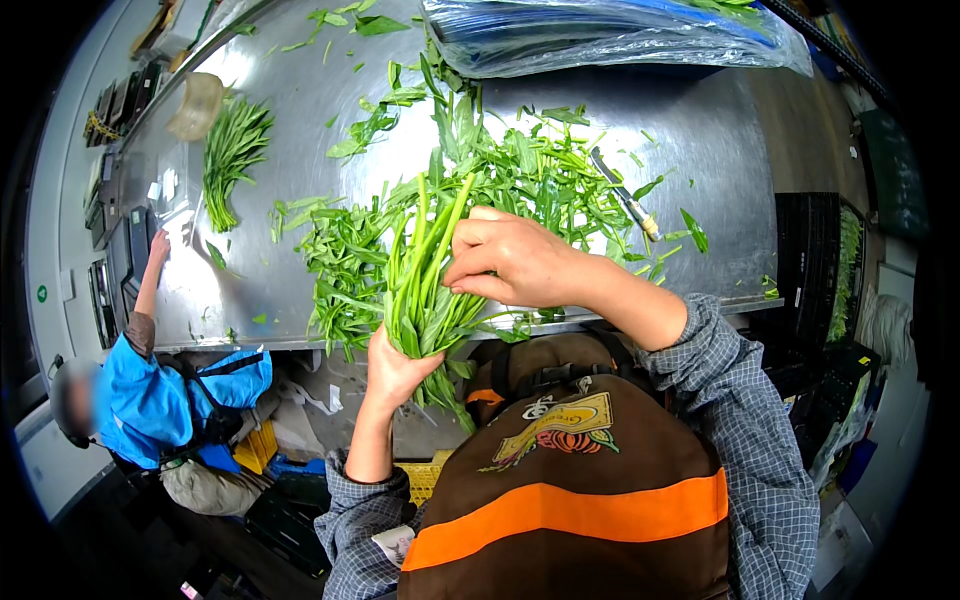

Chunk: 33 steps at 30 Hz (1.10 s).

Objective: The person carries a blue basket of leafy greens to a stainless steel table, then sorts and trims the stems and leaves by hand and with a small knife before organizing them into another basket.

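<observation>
My left hand (397, 367) is closed around the lower part of a bunch of leafy green-stemmed vegetables (420, 300), its stem ends pointing up towards the table. At the right side of that bunch is my right hand (502, 259), fingers bent against the stems; whether it pinches one cannot be told. Loose leaves and cut stems (525, 165) lie in a heap beyond and around my hands. A knife with a light-tipped handle (626, 196) rests on the right edge of the heap. Farther left, a neat bunch of the same greens (234, 157) lies on the metal table.
The stainless steel table (300, 97) spans the view. A stack of clear and blue plastic bags (615, 37) sits at its far side. Black crates (810, 262) stand at the right, one holding greens. A person in a blue garment (150, 405) is at the left, one arm over the table.
</observation>
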Motion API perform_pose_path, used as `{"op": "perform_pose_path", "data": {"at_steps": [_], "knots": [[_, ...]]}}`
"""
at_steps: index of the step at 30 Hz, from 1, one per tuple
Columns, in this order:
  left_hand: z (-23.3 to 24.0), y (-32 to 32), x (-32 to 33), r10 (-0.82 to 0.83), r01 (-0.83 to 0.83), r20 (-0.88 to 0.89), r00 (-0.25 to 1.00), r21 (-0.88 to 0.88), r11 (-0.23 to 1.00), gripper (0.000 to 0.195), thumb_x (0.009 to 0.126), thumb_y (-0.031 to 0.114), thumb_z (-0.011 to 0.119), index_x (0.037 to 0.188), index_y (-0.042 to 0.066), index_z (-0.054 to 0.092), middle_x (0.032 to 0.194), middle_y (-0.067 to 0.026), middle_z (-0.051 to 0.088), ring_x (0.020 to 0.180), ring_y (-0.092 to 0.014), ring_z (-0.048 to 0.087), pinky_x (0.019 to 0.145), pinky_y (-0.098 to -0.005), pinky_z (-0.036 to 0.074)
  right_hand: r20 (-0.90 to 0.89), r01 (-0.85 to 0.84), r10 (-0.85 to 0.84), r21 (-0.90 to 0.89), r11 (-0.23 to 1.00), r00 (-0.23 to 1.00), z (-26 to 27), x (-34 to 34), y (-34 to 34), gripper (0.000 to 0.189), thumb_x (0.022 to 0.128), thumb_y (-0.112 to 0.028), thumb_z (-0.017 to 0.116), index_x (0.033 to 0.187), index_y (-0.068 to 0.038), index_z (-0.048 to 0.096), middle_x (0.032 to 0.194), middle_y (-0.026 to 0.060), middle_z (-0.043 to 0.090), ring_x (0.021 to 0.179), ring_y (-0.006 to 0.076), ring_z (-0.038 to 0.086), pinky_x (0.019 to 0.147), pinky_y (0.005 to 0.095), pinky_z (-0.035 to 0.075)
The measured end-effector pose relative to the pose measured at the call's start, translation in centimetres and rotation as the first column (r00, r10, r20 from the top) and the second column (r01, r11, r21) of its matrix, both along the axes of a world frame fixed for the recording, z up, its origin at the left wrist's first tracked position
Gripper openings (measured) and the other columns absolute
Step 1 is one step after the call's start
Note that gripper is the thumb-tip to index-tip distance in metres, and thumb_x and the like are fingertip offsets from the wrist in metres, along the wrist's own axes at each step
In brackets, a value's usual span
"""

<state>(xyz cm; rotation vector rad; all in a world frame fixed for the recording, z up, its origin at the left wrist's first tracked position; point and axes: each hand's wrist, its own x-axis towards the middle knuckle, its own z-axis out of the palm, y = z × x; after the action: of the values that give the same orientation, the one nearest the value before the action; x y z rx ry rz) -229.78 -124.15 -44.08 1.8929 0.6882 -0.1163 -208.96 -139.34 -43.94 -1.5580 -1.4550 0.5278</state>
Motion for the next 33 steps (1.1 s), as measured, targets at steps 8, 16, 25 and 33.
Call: {"op": "perform_pose_path", "data": {"at_steps": [8, 16, 25, 33], "knots": [[0.0, 0.4, -0.6, -0.047, 0.048, 0.029, 0.998, -0.014, 0.999, 0.041, 0.062, 0.006, 0.076, 0.100, -0.001, 0.064, 0.090, -0.0067, 0.069, 0.079, -0.014, 0.063, 0.077, -0.0293, 0.051, -0.617, 0.145, -0.402, -0.424, 0.894, 0.677, -2.7, 0.1, 0.1, 0.021, 0.102, -0.023, 0.044, 0.103, -0.003, 0.051, 0.089, 0.0071, 0.065, 0.078, 0.0118, 0.062, 0.069, 0.0266, 0.050], [0.1, 0.9, -0.6, -0.126, 0.124, -0.043, 0.991, -0.043, 0.991, 0.047, 0.061, 0.005, 0.077, 0.105, -0.001, 0.063, 0.095, -0.0078, 0.069, 0.082, -0.015, 0.063, 0.079, -0.0295, 0.051, -0.475, -0.134, -0.101, -0.435, 0.890, 0.874, -0.8, 1.3, 0.0, 0.031, 0.085, -0.018, 0.064, 0.111, -0.002, 0.059, 0.077, 0.0047, 0.057, 0.071, 0.0151, 0.055, 0.067, 0.0293, 0.046], [0.1, 1.6, -1.2, -0.114, 0.113, -0.013, 0.993, -0.100, 0.989, 0.044, 0.063, 0.005, 0.078, 0.104, -0.001, 0.063, 0.094, -0.0062, 0.069, 0.083, -0.013, 0.062, 0.079, -0.0301, 0.051, -0.315, 0.056, -0.153, -0.295, 0.954, 0.937, -2.3, 1.4, 0.4, 0.016, 0.089, -0.019, 0.066, 0.097, -0.004, 0.065, 0.089, 0.0094, 0.064, 0.080, 0.0201, 0.061, 0.073, 0.0314, 0.050], [1.3, 3.9, -2.8, -0.152, 0.151, 0.006, 0.988, -0.136, 0.979, 0.046, 0.064, 0.011, 0.080, 0.106, 0.001, 0.065, 0.097, -0.0073, 0.071, 0.085, -0.014, 0.065, 0.082, -0.0303, 0.051, 0.031, 0.453, -0.486, -0.421, 0.786, 0.873, -7.3, 8.2, -2.1, 0.031, 0.091, -0.032, 0.062, 0.095, -0.002, 0.061, 0.093, 0.0120, 0.063, 0.091, 0.0220, 0.060, 0.082, 0.0371, 0.047]]}}
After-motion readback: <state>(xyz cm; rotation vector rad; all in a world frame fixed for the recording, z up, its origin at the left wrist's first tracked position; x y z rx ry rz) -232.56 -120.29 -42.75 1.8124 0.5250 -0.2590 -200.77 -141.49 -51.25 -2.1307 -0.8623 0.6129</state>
